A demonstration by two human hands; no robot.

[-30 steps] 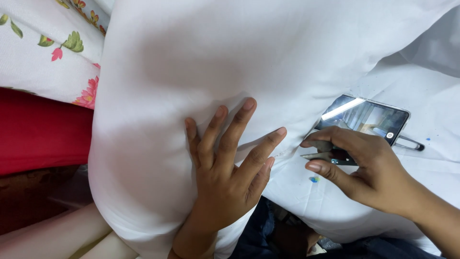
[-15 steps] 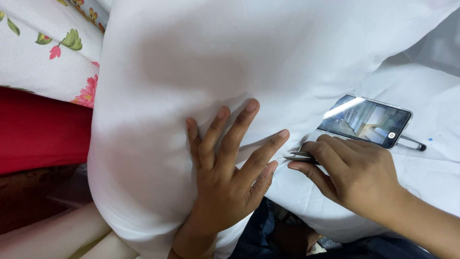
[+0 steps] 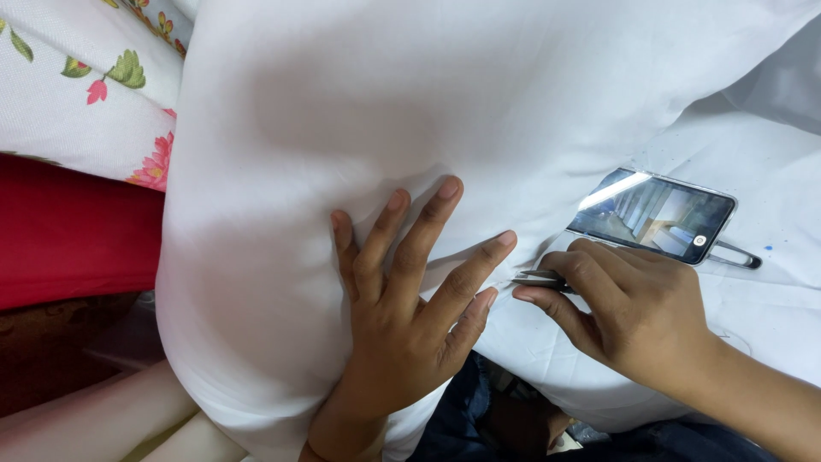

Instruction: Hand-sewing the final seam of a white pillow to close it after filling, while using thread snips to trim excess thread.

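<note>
A: Near edge first. What is there?

B: One left hand (image 3: 402, 316), palm down and fingers spread flat on the white cloth (image 3: 359, 120). It grips nothing. Five fingers show, and the index tip lies just beside the tool.

A: And the other hand?

B: One right hand (image 3: 633, 308), closed on a small pair of metal tweezers (image 3: 537, 279), pinched between thumb and forefinger. The tips point left and touch the cloth at a fold, between the two hands.

A: Room to move?

B: Tight between the hands. Open cloth lies to the far side and right. The cloth bulges over a rounded mass, and its left edge drops off steeply.

A: Farther out?

B: One phone (image 3: 654, 214), screen up, lies on the cloth just beyond the right hand, a thin metal loop (image 3: 735, 255) poking out at its right. At left, one red fabric (image 3: 77, 231), and beyond it one floral fabric (image 3: 68, 94). Dark blue cloth (image 3: 462, 419) shows below the near hem.
</note>
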